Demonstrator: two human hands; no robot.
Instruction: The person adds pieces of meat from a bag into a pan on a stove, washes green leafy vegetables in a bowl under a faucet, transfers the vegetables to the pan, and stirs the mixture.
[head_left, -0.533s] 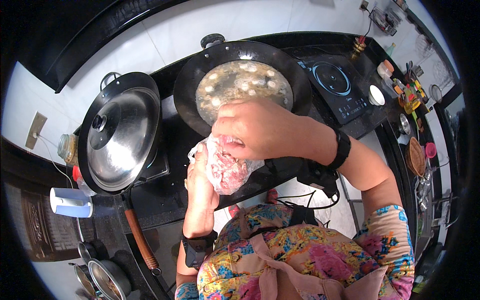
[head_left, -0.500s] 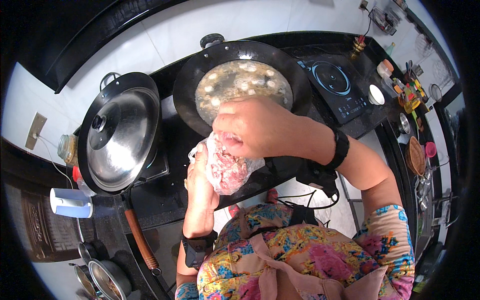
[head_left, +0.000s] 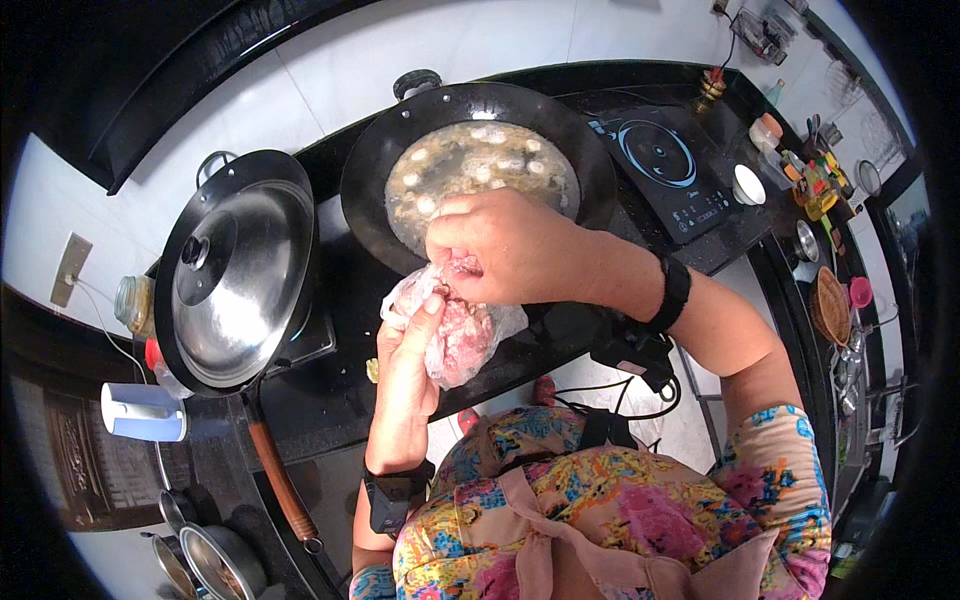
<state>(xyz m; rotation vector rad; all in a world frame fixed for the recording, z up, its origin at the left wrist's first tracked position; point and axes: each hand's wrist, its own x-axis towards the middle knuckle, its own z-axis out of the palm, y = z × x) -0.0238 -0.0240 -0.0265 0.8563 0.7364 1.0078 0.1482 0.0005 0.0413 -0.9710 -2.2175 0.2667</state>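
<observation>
A clear plastic bag of pink minced meat [head_left: 465, 345] is gripped in my left hand [head_left: 405, 385], whose thumb presses on the bag near its mouth. My right hand [head_left: 520, 245] is closed at the bag's opening, with some pink meat showing under its curled fingers. Just beyond both hands stands a large black wok [head_left: 365, 190]. Inside it is a cloudy broth [head_left: 450, 165] with several pale round lumps floating in it. My right hand covers the wok's near edge.
To the left, a second wok with a brown wooden handle [head_left: 275, 470] carries a steel lid [head_left: 245, 280]. An induction cooker [head_left: 665, 175] and a white bowl [head_left: 748, 186] are at right. A glass jar [head_left: 134, 303] and a pale blue jug [head_left: 145, 412] stand far left.
My left thumb has moved right and presses on the bag by its mouth. Pink meat shows more plainly under my right fingers, which stay at the opening. The whole view has shifted slightly.
</observation>
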